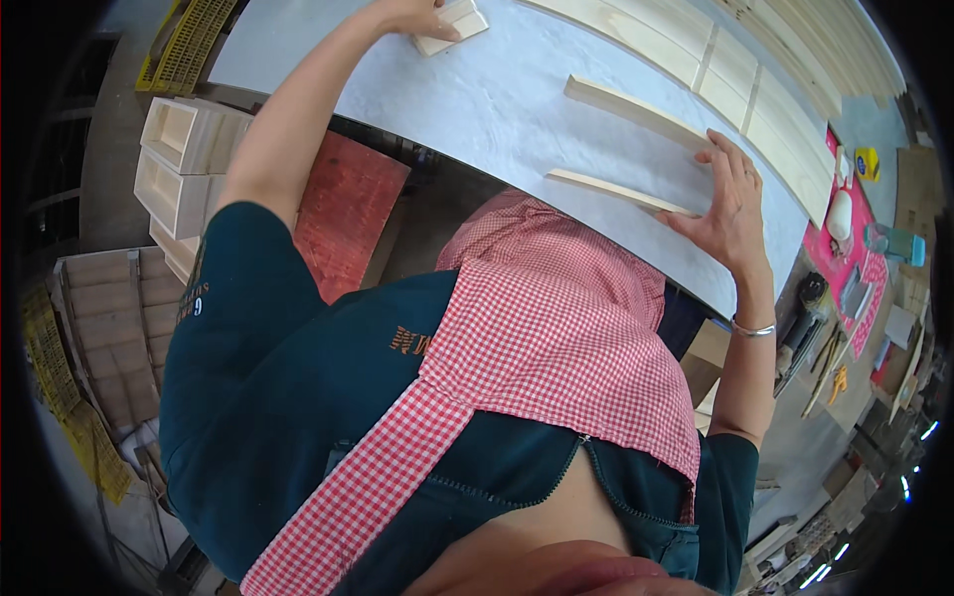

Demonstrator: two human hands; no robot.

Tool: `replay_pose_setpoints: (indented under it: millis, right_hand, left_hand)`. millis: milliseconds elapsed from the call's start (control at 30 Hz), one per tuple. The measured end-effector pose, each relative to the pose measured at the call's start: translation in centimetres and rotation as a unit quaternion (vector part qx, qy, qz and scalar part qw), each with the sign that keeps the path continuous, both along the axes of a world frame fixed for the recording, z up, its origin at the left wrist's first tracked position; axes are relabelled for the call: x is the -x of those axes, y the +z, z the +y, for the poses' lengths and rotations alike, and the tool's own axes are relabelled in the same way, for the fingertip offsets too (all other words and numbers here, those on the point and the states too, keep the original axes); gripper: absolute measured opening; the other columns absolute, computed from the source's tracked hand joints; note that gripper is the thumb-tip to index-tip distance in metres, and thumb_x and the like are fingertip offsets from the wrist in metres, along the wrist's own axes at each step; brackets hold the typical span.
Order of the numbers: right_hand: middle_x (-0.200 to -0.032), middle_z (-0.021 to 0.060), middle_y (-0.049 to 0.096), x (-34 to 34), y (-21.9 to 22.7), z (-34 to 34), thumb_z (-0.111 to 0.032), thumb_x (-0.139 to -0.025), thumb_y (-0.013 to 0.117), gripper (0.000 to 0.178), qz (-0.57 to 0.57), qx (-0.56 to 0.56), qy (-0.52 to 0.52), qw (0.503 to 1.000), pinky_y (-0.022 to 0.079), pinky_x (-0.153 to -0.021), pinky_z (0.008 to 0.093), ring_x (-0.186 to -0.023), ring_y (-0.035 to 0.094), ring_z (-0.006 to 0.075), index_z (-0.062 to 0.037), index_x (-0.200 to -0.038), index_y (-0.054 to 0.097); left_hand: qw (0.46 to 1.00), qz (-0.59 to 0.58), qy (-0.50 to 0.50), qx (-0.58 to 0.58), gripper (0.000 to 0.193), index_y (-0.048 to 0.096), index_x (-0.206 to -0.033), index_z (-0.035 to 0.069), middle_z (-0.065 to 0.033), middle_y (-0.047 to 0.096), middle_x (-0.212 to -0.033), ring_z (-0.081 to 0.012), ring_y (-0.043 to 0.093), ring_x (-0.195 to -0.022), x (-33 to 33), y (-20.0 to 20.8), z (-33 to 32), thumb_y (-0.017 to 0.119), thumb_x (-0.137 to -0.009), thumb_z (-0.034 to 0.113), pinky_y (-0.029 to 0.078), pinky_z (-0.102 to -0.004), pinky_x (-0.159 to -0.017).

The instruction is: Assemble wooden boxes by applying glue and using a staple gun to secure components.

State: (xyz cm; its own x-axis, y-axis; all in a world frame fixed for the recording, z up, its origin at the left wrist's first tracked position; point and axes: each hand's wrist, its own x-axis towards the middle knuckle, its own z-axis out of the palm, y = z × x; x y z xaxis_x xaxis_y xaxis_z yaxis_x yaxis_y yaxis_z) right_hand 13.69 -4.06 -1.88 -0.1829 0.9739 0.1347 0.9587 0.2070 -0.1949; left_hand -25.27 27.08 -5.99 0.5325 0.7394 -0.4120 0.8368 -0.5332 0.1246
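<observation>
My left hand (412,16) is at the table's far left, its fingers closed on a short, pale wooden block (455,30). The upper frame edge cuts off part of that hand. On the right, my right hand (733,204) spans the ends of two narrow wooden strips. Its fingers touch the end of the farther wooden strip (636,111), while the thumb is against the end of the nearer wooden strip (611,190). Both strips lie roughly side by side, a gap between them, on the grey-white tabletop (497,119).
Pale wooden panels (686,50) lie along the table's far side. Stacked open wooden boxes (174,179), a red board (348,214) and a yellow plastic crate (184,45) stand at left. A pink-covered surface at right holds a white bottle (840,217) and a clear container (894,243).
</observation>
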Motion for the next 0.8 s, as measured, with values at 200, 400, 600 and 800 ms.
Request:
replay_pose_setpoints:
  millis: [200, 400, 600, 800]
  right_hand:
    - [-0.146, 0.0111, 0.05, 0.0, -0.7, -0.1, -0.037, -0.057, 0.096, 0.077, 0.007, -0.013, -0.001, 1.0, 0.034, -0.111, 0.0462, -0.133, 0.048, 0.0319, -0.011, -0.117, 0.057]
    - [-0.148, 0.0101, 0.049, -0.5, -1.4, -0.1, -0.04, -0.059, 0.094, 0.077, 0.002, -0.013, 0.002, 1.0, 0.034, -0.112, 0.0473, -0.136, 0.046, 0.0319, -0.0126, -0.12, 0.056]
    - [-0.141, 0.0113, 0.054, -0.3, -1.5, -0.2, -0.042, -0.057, 0.097, 0.077, 0.018, -0.046, 0.009, 0.999, 0.034, -0.11, 0.0466, -0.128, 0.052, 0.031, -0.012, -0.117, 0.059]
    - [-0.14, 0.0107, 0.055, -0.4, -1.9, -0.2, -0.044, -0.057, 0.096, 0.077, 0.029, -0.058, 0.006, 0.998, 0.035, -0.109, 0.0473, -0.127, 0.053, 0.0308, -0.013, -0.118, 0.059]
  left_hand:
    - [0.928, -0.35, 0.104, -0.079, 0.02, 0.053, -0.083, 0.009, -0.0017, 0.056, -0.069, -0.0163, 0.056, -0.062, -2.7, -1.3, -12.7, 0.072, -0.079, 0.014, 0.051, -0.0291, -0.063]
    - [0.865, -0.475, 0.159, -0.012, 0.049, 0.065, -0.122, 0.005, -0.0125, 0.07, -0.099, -0.0226, 0.061, -0.067, -8.0, -1.7, -17.6, 0.068, -0.074, 0.013, 0.052, -0.0346, -0.066]
    - [0.897, -0.389, 0.185, 0.097, 0.055, 0.06, -0.135, 0.008, -0.0136, 0.069, -0.113, -0.0221, 0.069, -0.084, -10.0, 0.0, -18.5, 0.067, -0.08, 0.009, 0.057, -0.031, -0.071]
    - [0.844, -0.462, 0.237, 0.134, 0.048, 0.06, -0.132, 0.005, -0.0147, 0.065, -0.125, -0.0248, 0.07, -0.092, -11.0, -0.9, -19.8, 0.067, -0.085, 0.01, 0.058, -0.0328, -0.075]
